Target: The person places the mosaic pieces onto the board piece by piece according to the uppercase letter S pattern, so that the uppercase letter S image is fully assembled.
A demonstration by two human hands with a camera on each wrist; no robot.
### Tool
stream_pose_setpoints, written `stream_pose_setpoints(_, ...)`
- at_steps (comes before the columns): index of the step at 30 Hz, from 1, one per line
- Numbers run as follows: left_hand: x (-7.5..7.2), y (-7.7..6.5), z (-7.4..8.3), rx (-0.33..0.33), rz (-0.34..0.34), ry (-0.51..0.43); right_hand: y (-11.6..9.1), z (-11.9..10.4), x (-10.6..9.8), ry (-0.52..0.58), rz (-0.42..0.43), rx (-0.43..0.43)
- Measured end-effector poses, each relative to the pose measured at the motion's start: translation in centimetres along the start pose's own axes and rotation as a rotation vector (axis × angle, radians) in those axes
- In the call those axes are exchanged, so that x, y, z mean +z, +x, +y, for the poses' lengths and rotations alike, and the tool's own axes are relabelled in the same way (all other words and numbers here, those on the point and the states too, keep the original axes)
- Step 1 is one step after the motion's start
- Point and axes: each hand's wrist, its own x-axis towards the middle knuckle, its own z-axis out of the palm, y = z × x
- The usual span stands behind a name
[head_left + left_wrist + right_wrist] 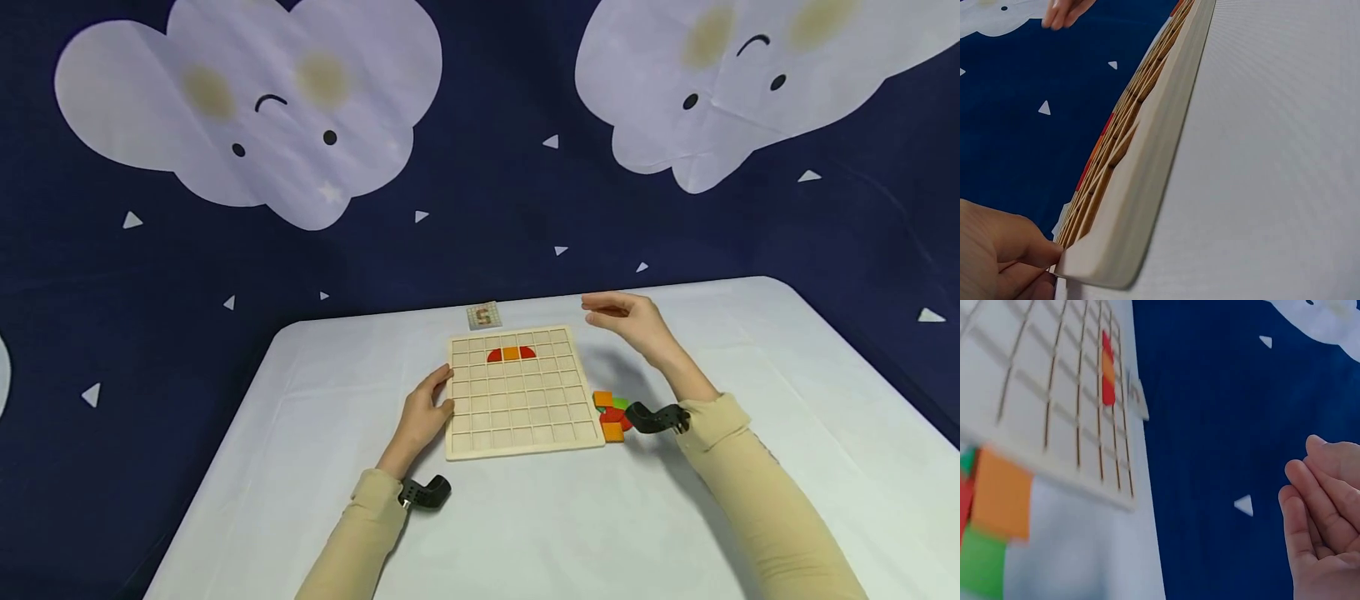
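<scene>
My left hand (pixel 422 417) rests at the left edge of a pale wooden grid board (pixel 517 404), thumb and fingertips touching its rim. In the board's upper part sit two red rounded pieces (pixel 527 352) with an orange square (pixel 511 353) between them. My right hand (pixel 630 321) is raised beyond the board's far right corner. Its fingers lie loosely together, and no piece shows in them in the right wrist view. Beside the board's right edge lie loose orange pieces (pixel 612 432), red pieces (pixel 617 417) and a green piece (pixel 621 403), partly overlapping.
A small card (pixel 483 316) with a gridded S-like pattern lies behind the board. White cloth (pixel 517 525) covers the table. Behind it hangs a dark blue backdrop (pixel 480 192) with clouds and white triangles. Each wrist carries a black camera strap (pixel 426 493).
</scene>
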Motion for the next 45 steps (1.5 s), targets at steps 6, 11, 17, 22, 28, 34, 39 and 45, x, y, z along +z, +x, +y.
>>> stream_pose_setpoints(6, 0.0, 0.0, 0.0, 0.002, 0.000, -0.005, -2.2, 1.0, -2.5, -0.068, 0.026, 0.024)
stream_pose_setpoints(11, 0.1, -0.1, 0.1, -0.008, 0.002, -0.012, -4.6, 2.1, -4.8, -0.105, 0.051, 0.048)
stream_pose_setpoints(17, 0.0, 0.0, -0.1, -0.001, 0.004, -0.007, -6.7, 3.9, -7.0, -0.112, 0.068, 0.043)
stream_pose_setpoints(22, 0.0, 0.0, -0.2, -0.007, 0.006, -0.017, -8.1, 4.9, -7.9, -0.114, 0.075, 0.096)
stream_pose_setpoints(28, 0.1, 0.0, -0.1, -0.004, 0.009, -0.011, -8.9, 5.7, -8.7, -0.176, -0.038, 0.127)
stream_pose_setpoints(34, 0.0, 0.0, 0.0, -0.002, 0.006, -0.004, -9.1, 5.9, -9.2, -0.307, -0.159, 0.162)
stream_pose_setpoints(39, 0.0, -0.1, -0.1, -0.004, 0.010, 0.002, -9.1, 6.2, -9.3, -0.447, -0.185, 0.141)
stream_pose_setpoints(45, 0.1, 0.0, -0.1, 0.005, 0.012, -0.008, -9.4, 7.2, -9.4, -0.564, -0.181, 0.116)
